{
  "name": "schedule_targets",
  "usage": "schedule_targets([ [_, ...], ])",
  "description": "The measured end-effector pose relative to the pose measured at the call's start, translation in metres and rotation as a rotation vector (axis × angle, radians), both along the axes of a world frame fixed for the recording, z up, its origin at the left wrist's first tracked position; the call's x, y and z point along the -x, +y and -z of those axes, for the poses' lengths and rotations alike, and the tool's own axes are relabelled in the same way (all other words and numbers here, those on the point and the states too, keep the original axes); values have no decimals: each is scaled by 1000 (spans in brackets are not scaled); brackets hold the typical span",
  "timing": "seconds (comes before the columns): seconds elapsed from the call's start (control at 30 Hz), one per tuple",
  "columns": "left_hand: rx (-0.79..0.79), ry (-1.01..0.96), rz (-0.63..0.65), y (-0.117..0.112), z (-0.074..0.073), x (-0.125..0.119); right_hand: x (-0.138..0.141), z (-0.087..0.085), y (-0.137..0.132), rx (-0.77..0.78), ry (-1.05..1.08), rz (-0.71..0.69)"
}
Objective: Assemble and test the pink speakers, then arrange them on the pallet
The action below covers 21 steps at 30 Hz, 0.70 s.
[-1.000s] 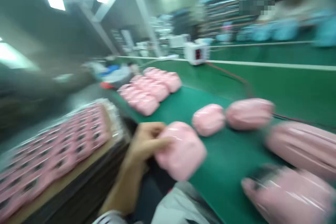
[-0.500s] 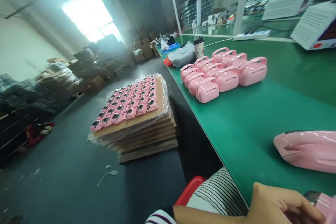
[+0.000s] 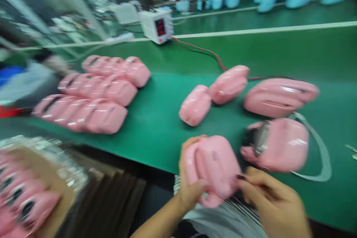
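A: Grip?
B: My left hand [image 3: 187,190] clasps a pink housing [image 3: 219,165], five o'clock in view; my right hand [image 3: 272,199] pinches a dark piece [image 3: 241,177] at its three-o'clock side.
A: Beyond?
B: From there: grouped housings [image 3: 96,88], ten o'clock; white meter [image 3: 150,26], eleven.

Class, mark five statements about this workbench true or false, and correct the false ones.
1. The left hand grips a pink unit near the right hand. True.
2. The right hand lies flat on the green table. False: it pinches a small dark item.
3. A red wire runs rightward from the white box. True.
4. The white box's display is blank. False: red digits glow on it.
5. Grouped pink units lie left of both hands. True.
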<state>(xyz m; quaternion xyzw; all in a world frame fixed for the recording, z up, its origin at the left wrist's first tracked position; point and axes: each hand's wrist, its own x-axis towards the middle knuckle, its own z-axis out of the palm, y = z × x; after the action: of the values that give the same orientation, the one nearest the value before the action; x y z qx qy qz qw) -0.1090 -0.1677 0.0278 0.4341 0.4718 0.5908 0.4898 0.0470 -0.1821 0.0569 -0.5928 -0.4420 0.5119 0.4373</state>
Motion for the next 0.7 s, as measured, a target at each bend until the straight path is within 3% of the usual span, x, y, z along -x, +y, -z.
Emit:
schedule_targets([
  [0.13,-68,90,6,-9,-4,3,4,-15,8,-4,69,-53],
  [0.33,-190,398,-50,-18,-30,-20,-17,-18,9,26,185,-191],
  [0.5,-152,537,-151,-21,-47,-45,-38,-15,10,-123,62,-260],
  [0.7,-173,534,-160,-22,-46,-56,-54,-21,13,-222,-112,-398],
])
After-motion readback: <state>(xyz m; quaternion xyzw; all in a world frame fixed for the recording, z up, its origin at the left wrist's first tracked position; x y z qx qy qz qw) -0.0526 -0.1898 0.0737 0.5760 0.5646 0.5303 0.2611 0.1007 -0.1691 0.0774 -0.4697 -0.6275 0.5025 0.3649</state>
